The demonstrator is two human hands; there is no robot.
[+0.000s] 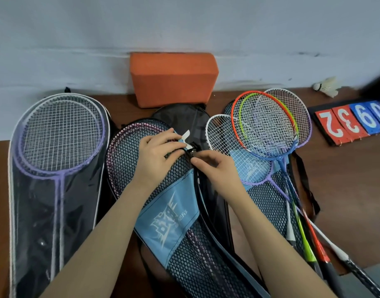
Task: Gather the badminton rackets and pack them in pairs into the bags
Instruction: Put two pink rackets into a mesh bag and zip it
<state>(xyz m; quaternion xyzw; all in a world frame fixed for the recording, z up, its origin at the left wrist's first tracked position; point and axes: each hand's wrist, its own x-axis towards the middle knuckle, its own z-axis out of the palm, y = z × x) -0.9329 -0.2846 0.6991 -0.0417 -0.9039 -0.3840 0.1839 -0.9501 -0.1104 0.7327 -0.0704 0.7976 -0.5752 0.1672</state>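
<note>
Closing the black mesh racket bag with the light-blue printed panel (163,203), which lies at the near centre of the brown table (346,168) with a pink-and-purple framed pair of rackets (122,138) visible through its mesh. The left hand (156,153) presses down on the bag's head with fingers curled at the seam, while the right hand (215,166) pinches the small black zipper pull (192,150) between thumb and forefinger. The step will likely go best if the left hand keeps the seam flat and taut as the pull runs along the rim (slack mesh could snag the slider). To the left, a clear plastic bag with white piping (55,168) already holds a purple-framed pair. To the right, four loose rackets (268,125) (orange, lime, blue and purple-white frames) lie crossed on another mesh bag (268,201), close beside the right forearm. Farther off stand an orange foam block (174,78), a white shuttlecock (327,87) and red and blue flip score cards (352,123).
</note>
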